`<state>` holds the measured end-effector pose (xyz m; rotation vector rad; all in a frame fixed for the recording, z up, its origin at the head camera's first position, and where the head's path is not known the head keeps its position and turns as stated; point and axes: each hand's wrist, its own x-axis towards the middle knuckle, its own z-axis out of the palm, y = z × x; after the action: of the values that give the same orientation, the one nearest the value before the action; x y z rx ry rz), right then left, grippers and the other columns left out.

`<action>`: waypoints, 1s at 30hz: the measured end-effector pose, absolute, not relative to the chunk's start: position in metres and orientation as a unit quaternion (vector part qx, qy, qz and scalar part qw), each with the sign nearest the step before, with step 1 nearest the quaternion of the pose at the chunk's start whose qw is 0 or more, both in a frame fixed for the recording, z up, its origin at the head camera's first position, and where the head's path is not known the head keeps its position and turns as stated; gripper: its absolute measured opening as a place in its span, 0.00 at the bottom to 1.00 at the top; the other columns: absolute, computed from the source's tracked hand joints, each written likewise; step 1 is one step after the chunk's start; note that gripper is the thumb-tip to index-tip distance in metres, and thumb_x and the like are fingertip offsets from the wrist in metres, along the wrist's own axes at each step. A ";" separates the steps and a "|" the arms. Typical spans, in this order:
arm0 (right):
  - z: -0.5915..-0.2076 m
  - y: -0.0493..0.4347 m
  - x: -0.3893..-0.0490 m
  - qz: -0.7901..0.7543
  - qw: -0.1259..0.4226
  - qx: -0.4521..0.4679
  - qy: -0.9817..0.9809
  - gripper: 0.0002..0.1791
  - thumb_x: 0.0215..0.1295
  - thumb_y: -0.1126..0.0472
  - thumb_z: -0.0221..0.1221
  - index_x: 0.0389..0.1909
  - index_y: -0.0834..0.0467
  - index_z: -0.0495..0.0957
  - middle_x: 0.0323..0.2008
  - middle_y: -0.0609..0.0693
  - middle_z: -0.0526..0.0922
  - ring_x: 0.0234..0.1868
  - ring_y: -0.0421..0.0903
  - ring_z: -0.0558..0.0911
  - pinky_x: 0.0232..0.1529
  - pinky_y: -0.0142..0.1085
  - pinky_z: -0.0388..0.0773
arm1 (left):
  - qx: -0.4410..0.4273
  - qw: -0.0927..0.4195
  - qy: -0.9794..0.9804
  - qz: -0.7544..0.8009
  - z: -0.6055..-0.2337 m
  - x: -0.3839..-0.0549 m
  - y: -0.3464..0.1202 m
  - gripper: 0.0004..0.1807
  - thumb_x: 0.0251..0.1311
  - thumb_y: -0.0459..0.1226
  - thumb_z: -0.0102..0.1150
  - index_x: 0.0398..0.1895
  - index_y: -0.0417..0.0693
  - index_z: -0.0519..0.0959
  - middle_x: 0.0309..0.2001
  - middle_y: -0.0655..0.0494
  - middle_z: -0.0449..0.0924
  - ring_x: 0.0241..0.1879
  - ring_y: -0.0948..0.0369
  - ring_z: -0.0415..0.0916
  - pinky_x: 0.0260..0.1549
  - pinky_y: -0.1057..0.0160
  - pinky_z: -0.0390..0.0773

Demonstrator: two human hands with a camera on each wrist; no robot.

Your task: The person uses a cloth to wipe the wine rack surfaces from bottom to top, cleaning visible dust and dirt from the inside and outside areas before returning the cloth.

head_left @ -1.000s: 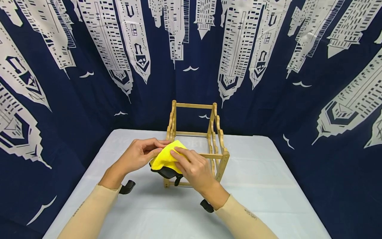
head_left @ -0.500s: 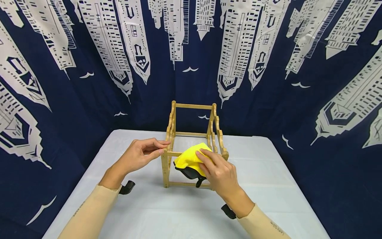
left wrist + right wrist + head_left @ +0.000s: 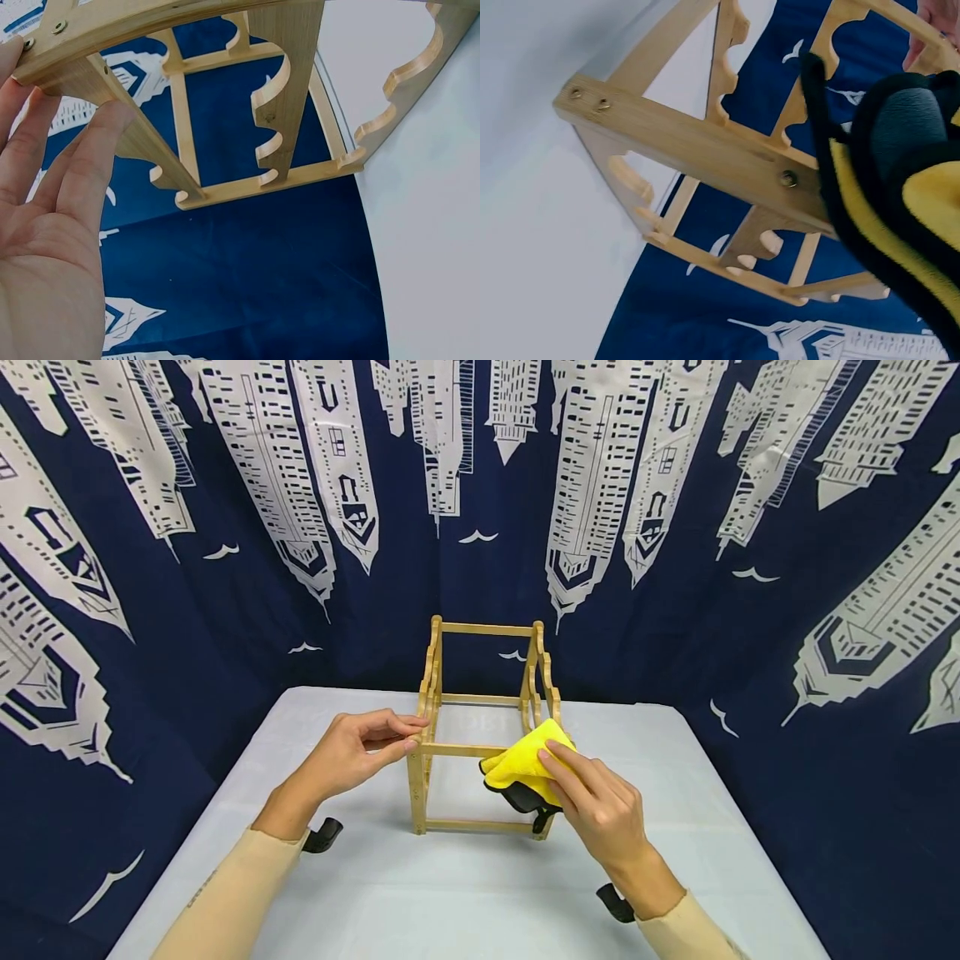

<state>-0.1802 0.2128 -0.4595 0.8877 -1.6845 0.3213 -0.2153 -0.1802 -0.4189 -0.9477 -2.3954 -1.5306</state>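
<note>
A wooden rack (image 3: 483, 750) with scalloped side boards stands on the table. My left hand (image 3: 367, 747) pinches its near left top corner; in the left wrist view the fingers (image 3: 86, 165) lie along the wood beside two screws. My right hand (image 3: 603, 814) grips a folded cleaning cloth (image 3: 525, 760), yellow on one face and dark grey on the other, with black edging and a small loop. The cloth lies over the right end of the rack's front top bar, at the near right corner. Close up in the right wrist view, the cloth (image 3: 930, 195) covers part of a screwed post.
A pale cloth covers the table (image 3: 360, 893) around the rack. Behind and at both sides hangs a dark blue curtain (image 3: 390, 635) with white city buildings and birds. Black wrist mounts (image 3: 324, 835) stick out below the forearms.
My right hand has slid the cleaning cloth rightward along the front top bar, from the left corner to the right one. The left hand stays at the left corner.
</note>
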 end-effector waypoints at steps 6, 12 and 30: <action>-0.463 0.223 -0.180 0.168 0.614 0.366 -0.679 0.15 0.88 0.56 0.68 0.50 0.65 0.96 0.48 0.63 0.97 0.32 0.58 0.94 0.37 0.42 0.95 | -0.321 0.075 -0.795 -0.510 -0.422 -0.216 -0.177 0.07 0.78 0.31 0.76 0.51 0.52 0.93 0.66 0.45 0.94 0.62 0.62 0.95 0.61 0.68 0.93; -0.473 0.231 -0.182 0.202 0.598 0.339 -0.698 0.17 0.88 0.54 0.68 0.50 0.65 0.96 0.49 0.65 0.95 0.39 0.62 0.97 0.42 0.41 0.95 | -0.319 0.082 -0.794 -0.510 -0.422 -0.215 -0.178 0.08 0.78 0.31 0.75 0.52 0.53 0.93 0.66 0.47 0.94 0.62 0.62 0.95 0.61 0.68 0.93; -0.531 0.277 -0.185 0.319 0.306 0.304 -0.844 0.28 0.46 0.78 0.89 0.42 0.57 0.84 0.56 0.58 0.89 0.53 0.56 0.91 0.64 0.12 0.78 | -0.322 0.093 -0.792 -0.510 -0.425 -0.214 -0.178 0.08 0.78 0.30 0.75 0.52 0.52 0.92 0.67 0.47 0.94 0.61 0.65 0.95 0.60 0.68 0.94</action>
<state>-0.1854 0.2772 -0.5308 0.8057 -2.2340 0.8434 -0.2145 -0.1779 -0.4248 -0.9551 -2.3527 -1.5133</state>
